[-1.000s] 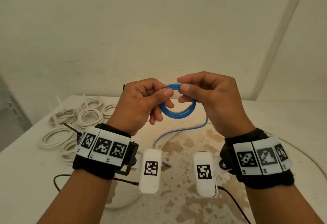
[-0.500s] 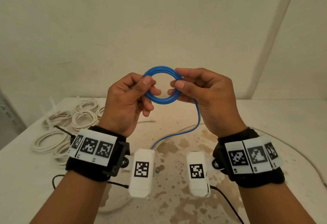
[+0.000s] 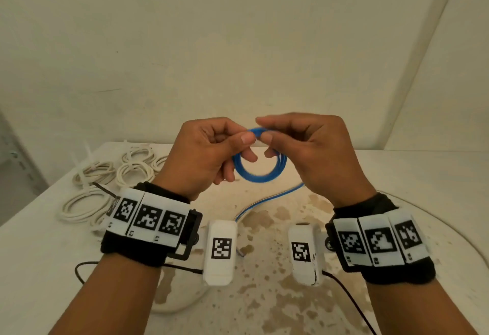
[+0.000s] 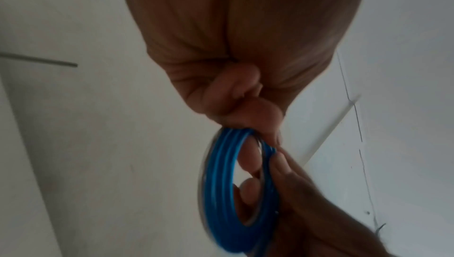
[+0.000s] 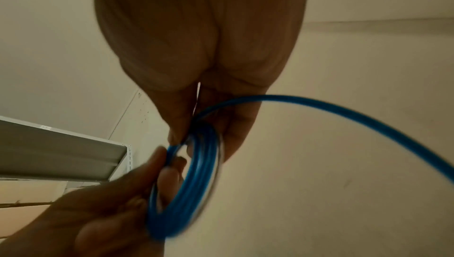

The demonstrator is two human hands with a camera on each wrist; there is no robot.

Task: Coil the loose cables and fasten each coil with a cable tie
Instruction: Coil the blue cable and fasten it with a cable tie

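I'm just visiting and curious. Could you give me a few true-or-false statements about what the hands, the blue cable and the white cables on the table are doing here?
1. Both hands pinch the blue coil. True: the left hand and the right hand hold it at its top.
2. The blue cable is wound up completely. False: a loose tail runs down to the table.
3. The white coils lie on the table on the left. True.
4. The blue coil rests on the table. False: it is held in the air.
5. A cable tie fastens the blue coil. False: none shows on it.
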